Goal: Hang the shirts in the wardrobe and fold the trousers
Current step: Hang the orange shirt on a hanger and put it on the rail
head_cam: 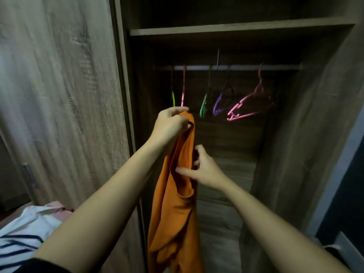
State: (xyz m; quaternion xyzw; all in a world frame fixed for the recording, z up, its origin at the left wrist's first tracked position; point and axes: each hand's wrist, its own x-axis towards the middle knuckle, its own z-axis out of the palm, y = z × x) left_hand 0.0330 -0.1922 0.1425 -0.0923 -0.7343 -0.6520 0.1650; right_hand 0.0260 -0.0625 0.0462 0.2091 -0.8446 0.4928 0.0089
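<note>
The orange shirt (177, 213) hangs as one long vertical drape from the middle of the frame to its bottom edge, in front of the open wardrobe (226, 29). The left hand (170, 125) grips its bunched top, fingers curled round the cloth. The right hand (204, 172) is lower, at an opening in the fabric: its thumb lies across the front and its fingers are at the shirt's right edge. I can't tell whether they have closed on it.

The coloured hangers are on the rail (246, 67), above and mostly to the right of both hands. A thin pink hanger (183, 91) dangles just over the left knuckles. A bigger pink hanger (250, 107) tilts out at centre right. To my eye the right hand is the freer one to reach up for a hanger.
</note>
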